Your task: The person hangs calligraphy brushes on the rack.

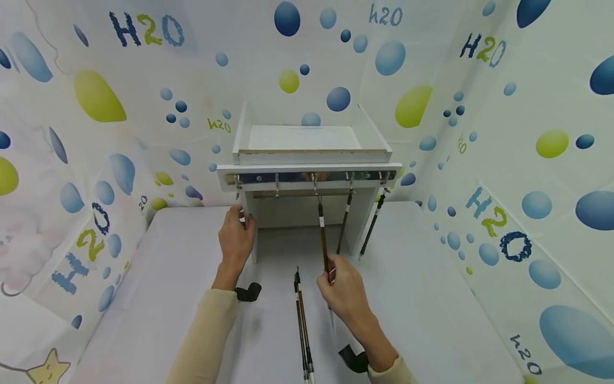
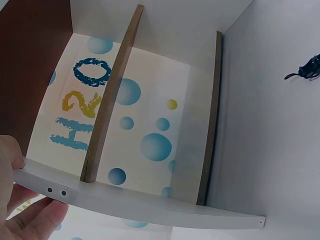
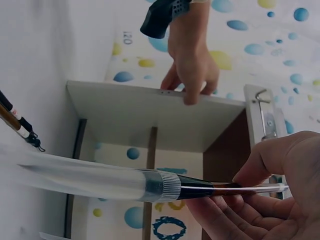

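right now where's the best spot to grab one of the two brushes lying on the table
Probably mid-handle on the two loose brushes, coming straight down from above. They lie flat, side by side, pointing at the white rack, so fingers could pinch across the thin shafts. The right hand already pinches a hanging brush; the left hand holds the rack's side.

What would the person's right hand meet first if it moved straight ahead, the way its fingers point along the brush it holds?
The right hand pinches a hanging brush and points up and away. Going straight on, it would probably first meet the hook rail of the white stand, though depth is unclear.
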The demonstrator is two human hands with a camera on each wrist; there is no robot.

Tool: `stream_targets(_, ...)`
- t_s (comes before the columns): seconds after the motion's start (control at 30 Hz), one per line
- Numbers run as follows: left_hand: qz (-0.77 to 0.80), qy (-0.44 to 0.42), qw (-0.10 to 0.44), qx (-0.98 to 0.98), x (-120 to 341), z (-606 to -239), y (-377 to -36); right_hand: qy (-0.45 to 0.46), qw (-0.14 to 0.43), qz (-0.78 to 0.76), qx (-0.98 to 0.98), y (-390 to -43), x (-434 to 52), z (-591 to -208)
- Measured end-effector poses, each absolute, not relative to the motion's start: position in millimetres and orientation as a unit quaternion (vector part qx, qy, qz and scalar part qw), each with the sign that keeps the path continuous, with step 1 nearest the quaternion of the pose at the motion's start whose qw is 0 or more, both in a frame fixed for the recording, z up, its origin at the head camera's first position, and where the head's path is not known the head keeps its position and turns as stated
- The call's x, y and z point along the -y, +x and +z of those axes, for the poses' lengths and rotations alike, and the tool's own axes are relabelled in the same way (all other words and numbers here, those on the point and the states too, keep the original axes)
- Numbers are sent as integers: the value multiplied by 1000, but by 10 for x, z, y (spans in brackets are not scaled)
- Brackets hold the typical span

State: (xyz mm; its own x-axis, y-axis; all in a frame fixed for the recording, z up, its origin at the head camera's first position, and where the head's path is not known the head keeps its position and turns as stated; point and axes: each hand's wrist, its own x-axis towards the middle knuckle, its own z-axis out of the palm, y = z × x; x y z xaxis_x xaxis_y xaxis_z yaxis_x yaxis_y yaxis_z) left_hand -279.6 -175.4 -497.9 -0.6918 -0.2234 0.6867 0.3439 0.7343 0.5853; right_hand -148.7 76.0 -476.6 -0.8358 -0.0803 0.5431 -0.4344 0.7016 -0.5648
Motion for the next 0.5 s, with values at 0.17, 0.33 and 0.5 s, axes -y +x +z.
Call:
stream_targets(0.17, -361, -37, 397, 843, 1742, -4989, -2789, 143, 239, 359, 891, -1523, -746, -4729)
stream_targets(0.33, -363, -35, 394, 844, 1739, -4974, -2775, 151, 237, 362, 889, -1538, -735, -4728)
stream_targets(0.5, -362, -37, 398, 842, 1738, -4961, -2773, 152, 234, 361, 890, -1552, -728, -4732)
